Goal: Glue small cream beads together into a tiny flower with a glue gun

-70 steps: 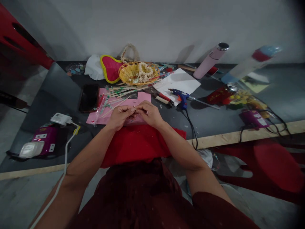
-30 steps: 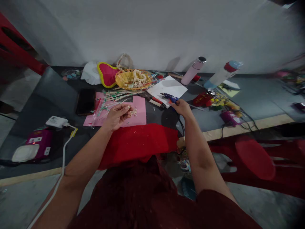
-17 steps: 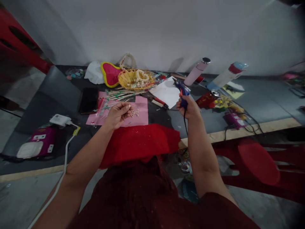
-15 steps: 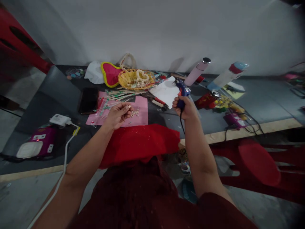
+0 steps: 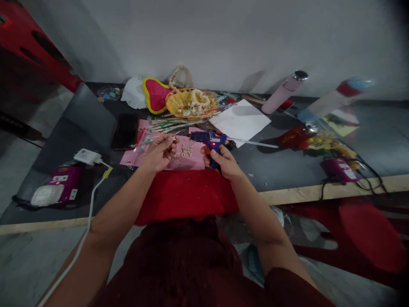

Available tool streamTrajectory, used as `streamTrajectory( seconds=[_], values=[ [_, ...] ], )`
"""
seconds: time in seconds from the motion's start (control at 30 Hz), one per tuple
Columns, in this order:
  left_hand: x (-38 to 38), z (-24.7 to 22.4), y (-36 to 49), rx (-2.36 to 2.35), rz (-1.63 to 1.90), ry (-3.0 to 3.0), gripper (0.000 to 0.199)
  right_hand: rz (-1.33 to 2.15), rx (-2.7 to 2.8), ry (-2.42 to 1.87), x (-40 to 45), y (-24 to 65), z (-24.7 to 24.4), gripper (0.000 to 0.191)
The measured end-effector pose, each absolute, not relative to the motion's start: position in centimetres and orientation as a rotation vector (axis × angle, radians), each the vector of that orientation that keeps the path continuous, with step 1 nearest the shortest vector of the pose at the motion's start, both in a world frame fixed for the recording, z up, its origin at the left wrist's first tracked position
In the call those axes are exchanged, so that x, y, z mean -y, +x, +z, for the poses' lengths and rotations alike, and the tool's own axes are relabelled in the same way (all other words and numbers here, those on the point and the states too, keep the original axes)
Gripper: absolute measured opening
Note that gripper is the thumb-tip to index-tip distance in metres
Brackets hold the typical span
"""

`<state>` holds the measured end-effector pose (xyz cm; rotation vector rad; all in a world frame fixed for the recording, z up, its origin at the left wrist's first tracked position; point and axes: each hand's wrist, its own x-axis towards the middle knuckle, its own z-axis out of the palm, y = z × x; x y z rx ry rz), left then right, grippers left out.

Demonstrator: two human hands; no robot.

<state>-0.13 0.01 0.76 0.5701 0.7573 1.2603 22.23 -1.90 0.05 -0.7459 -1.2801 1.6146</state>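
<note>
My left hand [image 5: 159, 152] pinches a small pale piece [image 5: 174, 139] between thumb and fingertips, above a pink sheet [image 5: 194, 164]. My right hand [image 5: 222, 160] is wrapped round the handle of a blue glue gun [image 5: 214, 143]. Its nozzle points left toward the pale piece, a short gap away, and a clear glue stick [image 5: 255, 143] juts out of its back. Between the hands, several small pale pieces [image 5: 186, 150] lie on the pink sheet. A red cloth [image 5: 188, 194] hangs at the table edge below.
Behind the hands are a yellow basket [image 5: 179, 103], thin sticks [image 5: 169, 125] and white paper [image 5: 241, 119]. A phone [image 5: 125, 131] and purple power block [image 5: 65, 183] stand left; a pink flask [image 5: 284, 91], a clear bottle [image 5: 335, 100] and another purple block [image 5: 340, 170] stand right.
My right hand has brought the glue gun left and down from the white paper, close to my left hand, and turned it sideways. My left hand still pinches the pale piece. The view has shifted slightly.
</note>
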Motion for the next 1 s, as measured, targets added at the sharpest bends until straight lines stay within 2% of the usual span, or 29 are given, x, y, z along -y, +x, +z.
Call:
streamTrajectory(
  seconds=[0.47,1.0],
  values=[
    [0.09,0.54,0.2,-0.776,1.233,0.575,0.015,1.623,1.394,-0.765,1.97,22.34,0.22,0.032],
    [0.09,0.6,0.19,-0.811,1.227,0.559,0.009,1.637,1.367,-0.779,2.01,22.27,0.2,0.035]
  ],
)
